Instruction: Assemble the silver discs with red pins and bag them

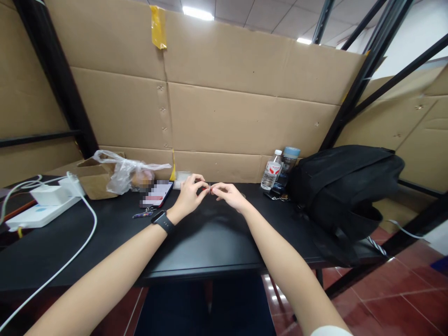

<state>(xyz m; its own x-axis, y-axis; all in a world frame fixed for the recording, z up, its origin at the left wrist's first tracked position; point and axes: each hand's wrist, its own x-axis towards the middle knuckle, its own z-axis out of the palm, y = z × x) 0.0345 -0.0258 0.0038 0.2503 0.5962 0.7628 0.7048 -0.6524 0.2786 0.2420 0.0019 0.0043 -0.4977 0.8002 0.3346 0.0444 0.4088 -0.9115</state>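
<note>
My left hand (191, 193), with a dark watch (163, 221) on its wrist, is closed in a pinch over the black table (210, 242). Facing it, my right hand (229, 193) pinches too, the fingertips of both hands meeting. Between them shows a small thin thing (210, 188), reddish with a pale edge, mostly hidden by the fingers and too small to name. Left of my left hand lies a phone (163, 193) with a keychain charm (143, 214) beside it. Behind the left hand is a small whitish packet (182, 177).
A white power strip (42, 214) with a trailing white cable (91, 233) lies at left, near a cardboard box (100, 182) and a clear plastic bag (122, 172). At right stand a water bottle (271, 172), a blue-lidded bottle (289, 163) and a black backpack (343, 191). Cardboard panels (224, 116) wall the back.
</note>
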